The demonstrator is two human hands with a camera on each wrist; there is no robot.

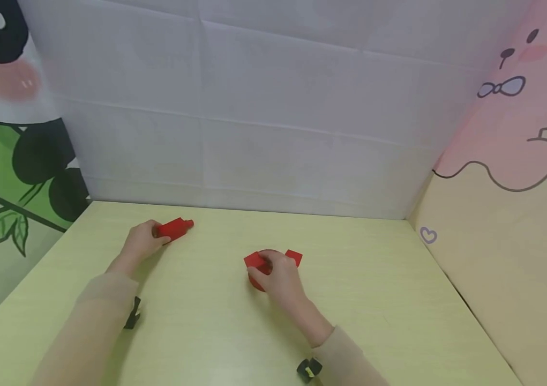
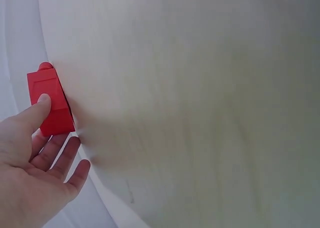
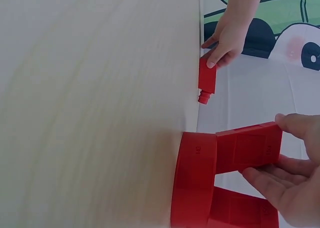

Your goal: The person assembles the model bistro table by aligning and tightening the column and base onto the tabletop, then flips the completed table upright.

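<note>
My left hand point(image 1: 139, 242) pinches a red block-shaped piece point(image 1: 173, 230) with a round stepped knob at one end, low over the table's far left. In the left wrist view the thumb presses on the face of this red piece point(image 2: 50, 105). At the table's middle, my right hand point(image 1: 284, 280) pinches one of two flat upright arms point(image 3: 248, 147) on a red round-sided base point(image 3: 194, 180). The base stands on the table. Its other arm point(image 3: 243, 209) is untouched in the right wrist view. The head view hides part of the base behind the right hand.
A pale wood-grain table point(image 1: 196, 332) lies under both hands. Behind it hangs a creased white sheet point(image 1: 273, 107). Cartoon-printed panels flank it, with a pink figure point(image 1: 504, 123) on the right. Small dark devices point(image 1: 309, 370) sit at the wrists.
</note>
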